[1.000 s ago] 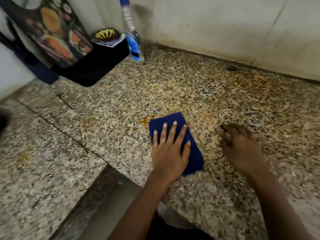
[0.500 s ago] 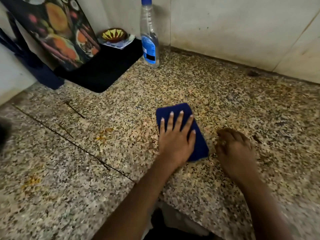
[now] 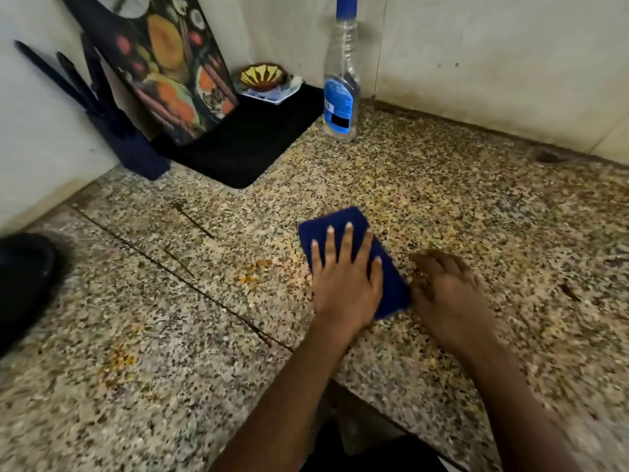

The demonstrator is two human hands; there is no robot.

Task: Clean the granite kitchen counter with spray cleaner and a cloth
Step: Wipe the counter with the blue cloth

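The speckled granite counter point(image 3: 442, 185) fills your view, running into a corner of pale tiled wall point(image 3: 493, 52), with a thin dark seam point(image 3: 190, 284) crossing its left half and orange-yellow smears point(image 3: 255, 270) just left of your hands. A black mat point(image 3: 245, 144) lies in the far corner; a cutting board printed with fruit and vegetables point(image 3: 170, 69) stands on it, tilted back against the wall, and a dark blue knife block point(image 3: 132, 148) stands just left of it. A clear spray-cleaner bottle with a blue label and blue cap point(image 3: 341, 80) stands upright by the back wall, just beside the mat's right edge. Your left hand point(image 3: 343, 277) lies flat on the folded blue cloth point(image 3: 391, 284), fingers straight and spread, pressing it to the granite near the front edge. Your right hand point(image 3: 446, 294) rests on the counter just beside the cloth's right edge, blurred, fingers bent downward; you hold nothing that can be seen. A small painted bowl point(image 3: 262, 76) sits on a patterned plate point(image 3: 275, 93) at the mat's far end.
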